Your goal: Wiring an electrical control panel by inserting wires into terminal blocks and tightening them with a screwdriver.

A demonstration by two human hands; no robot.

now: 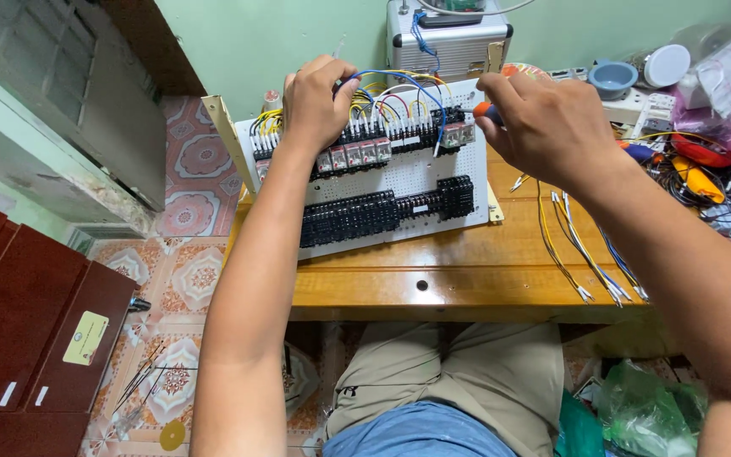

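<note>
A white perforated panel (420,178) leans on a wooden table (467,271), carrying rows of black terminal blocks (382,216) and relays with yellow, blue and white wires. My left hand (315,101) pinches a blue wire (391,78) at the panel's upper row. My right hand (543,123) grips an orange-handled screwdriver (484,111), its tip pointing at the relays on the right end of the upper row.
Loose yellow, white and blue wires (585,254) lie on the table to the right. A silver case (450,42) stands behind the panel. Clutter of tools, cables and a grey bowl (612,78) fills the back right. A dark red cabinet (27,330) stands left.
</note>
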